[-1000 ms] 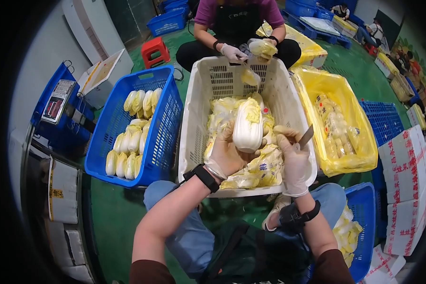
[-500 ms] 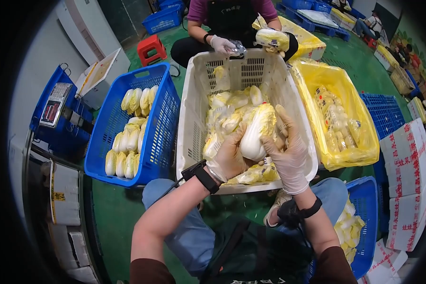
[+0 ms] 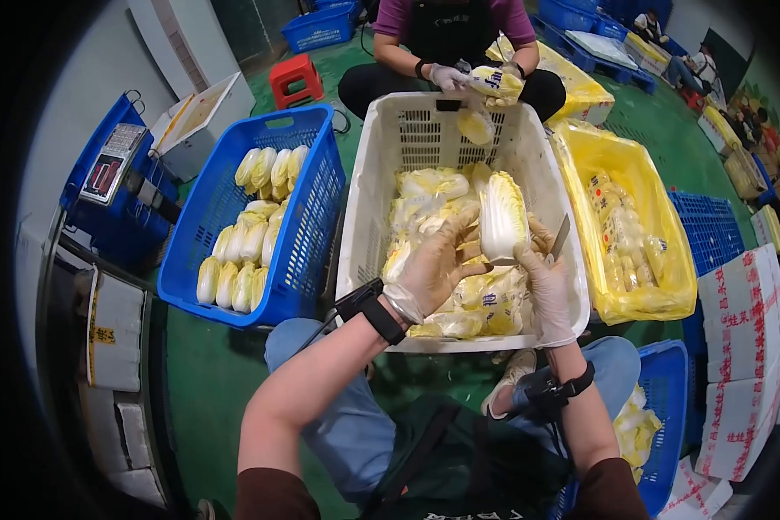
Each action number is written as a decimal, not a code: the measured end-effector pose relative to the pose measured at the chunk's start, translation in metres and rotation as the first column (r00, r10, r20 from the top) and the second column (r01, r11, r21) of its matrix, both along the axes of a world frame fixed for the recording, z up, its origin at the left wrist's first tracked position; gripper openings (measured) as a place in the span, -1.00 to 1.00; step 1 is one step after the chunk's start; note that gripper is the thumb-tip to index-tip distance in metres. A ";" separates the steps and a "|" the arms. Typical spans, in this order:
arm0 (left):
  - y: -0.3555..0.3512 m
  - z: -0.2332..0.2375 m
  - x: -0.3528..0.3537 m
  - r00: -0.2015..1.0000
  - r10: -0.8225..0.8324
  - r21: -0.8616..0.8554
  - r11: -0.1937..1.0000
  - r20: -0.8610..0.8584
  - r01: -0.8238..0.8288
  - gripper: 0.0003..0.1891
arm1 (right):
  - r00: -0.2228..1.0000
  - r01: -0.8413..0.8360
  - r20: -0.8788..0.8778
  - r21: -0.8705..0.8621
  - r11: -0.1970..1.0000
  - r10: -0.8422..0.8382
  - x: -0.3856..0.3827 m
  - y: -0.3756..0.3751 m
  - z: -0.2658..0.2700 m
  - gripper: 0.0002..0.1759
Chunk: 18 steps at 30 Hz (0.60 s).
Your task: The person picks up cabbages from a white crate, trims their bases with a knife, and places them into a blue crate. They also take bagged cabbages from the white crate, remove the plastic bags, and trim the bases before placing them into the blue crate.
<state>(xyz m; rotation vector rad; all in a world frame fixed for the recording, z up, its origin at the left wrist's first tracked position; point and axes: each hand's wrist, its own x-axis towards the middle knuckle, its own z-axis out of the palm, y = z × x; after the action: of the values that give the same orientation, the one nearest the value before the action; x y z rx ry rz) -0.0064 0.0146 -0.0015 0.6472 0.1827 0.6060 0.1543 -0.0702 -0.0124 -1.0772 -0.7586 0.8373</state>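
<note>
A pale napa cabbage (image 3: 503,217) is upright over the white crate (image 3: 462,344), its white base toward me. My gloved right hand (image 3: 546,282) grips its base, and a knife blade (image 3: 561,238) sticks up beside that hand's fingers. My gloved left hand (image 3: 433,264) is at the cabbage's left side, palm up with fingers apart, holding nothing. Below and behind both hands, more cabbages (image 3: 433,184) and printed plastic wrapping (image 3: 492,303) lie in the crate.
A blue crate (image 3: 321,204) of cabbages stands left, a yellow-lined box (image 3: 620,308) of wrapped ones right. Across sits a person (image 3: 451,39) with a wrapped cabbage (image 3: 497,84). Trimmed leaves (image 3: 637,433) fill a blue crate at lower right. A red stool (image 3: 295,81) stands behind.
The cabbage has turned more upright, and my left hand has let go of it and opened. The knife blade now shows. The person opposite has brought both hands together on the wrapped cabbage.
</note>
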 end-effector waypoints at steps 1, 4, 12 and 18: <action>0.000 -0.001 -0.002 0.996 0.047 0.043 0.998 -0.081 -0.043 -0.30 | 1.000 -0.005 0.002 -0.001 1.000 0.005 0.001 -0.001 -0.004 -0.36; -0.005 -0.001 -0.003 0.978 0.117 0.075 0.992 -0.172 -0.105 -0.36 | 1.000 0.018 0.004 -0.033 0.999 -0.018 -0.004 0.000 -0.004 -0.36; 0.000 0.029 -0.035 0.972 0.122 -0.184 0.970 -0.199 -0.160 -0.51 | 0.991 -0.046 0.122 -0.044 0.998 0.052 -0.042 -0.014 0.030 -0.60; 0.012 0.018 -0.041 0.964 0.244 -0.427 0.886 0.104 -0.179 -0.44 | 0.906 -0.055 0.422 0.052 0.997 0.028 -0.051 -0.005 0.012 -0.47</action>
<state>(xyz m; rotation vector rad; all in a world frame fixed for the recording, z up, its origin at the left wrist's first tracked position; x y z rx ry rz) -0.0475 0.0261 0.0167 0.1648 0.2305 0.7980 0.1034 -0.0750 0.0001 -1.2048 -1.1669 0.6150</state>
